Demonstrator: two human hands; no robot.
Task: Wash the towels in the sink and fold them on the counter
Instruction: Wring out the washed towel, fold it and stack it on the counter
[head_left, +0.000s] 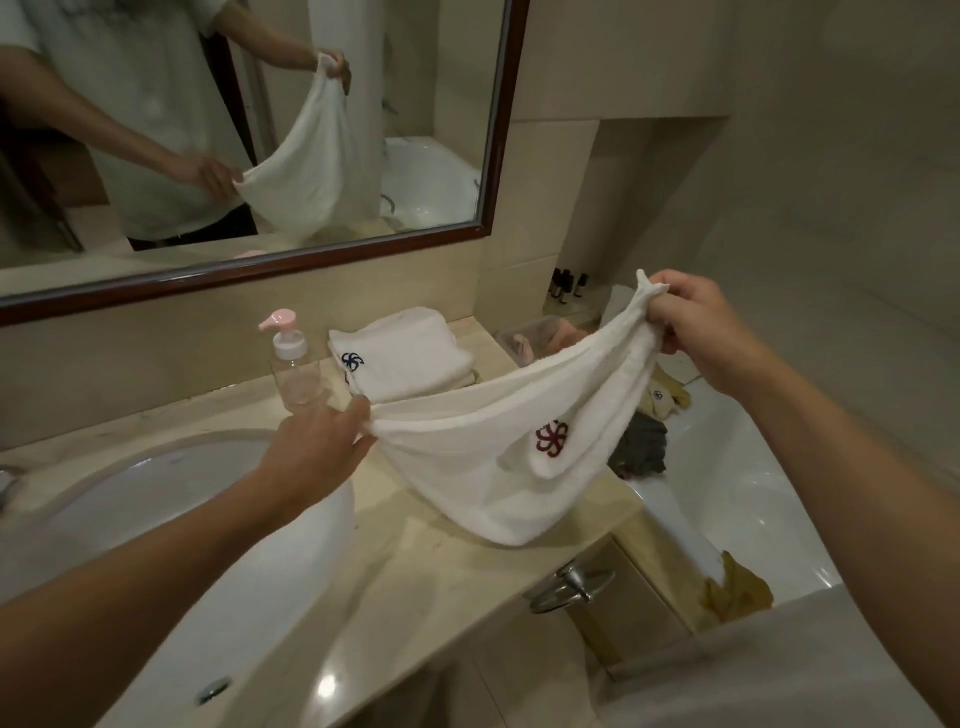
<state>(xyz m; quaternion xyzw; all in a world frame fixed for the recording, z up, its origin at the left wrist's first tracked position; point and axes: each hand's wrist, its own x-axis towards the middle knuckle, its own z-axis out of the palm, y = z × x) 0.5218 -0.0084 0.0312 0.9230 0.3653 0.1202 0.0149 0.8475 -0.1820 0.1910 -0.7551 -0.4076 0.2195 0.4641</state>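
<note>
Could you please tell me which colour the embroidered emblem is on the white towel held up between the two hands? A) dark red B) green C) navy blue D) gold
A: the white terry towel stretched between the left hand and right hand bears a dark red emblem; the navy one is on the folded towel behind.

No readable text; towel emblems only.

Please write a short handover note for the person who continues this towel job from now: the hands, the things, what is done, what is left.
Left hand pinches one corner of the white towel; right hand grips the opposite corner, higher.
The towel hangs stretched over the counter, right of the sink, red logo facing up.
Done: folded towels lie stacked by the wall, beside the pump bottle.
Left: fold this towel and add it to the stack.
</note>
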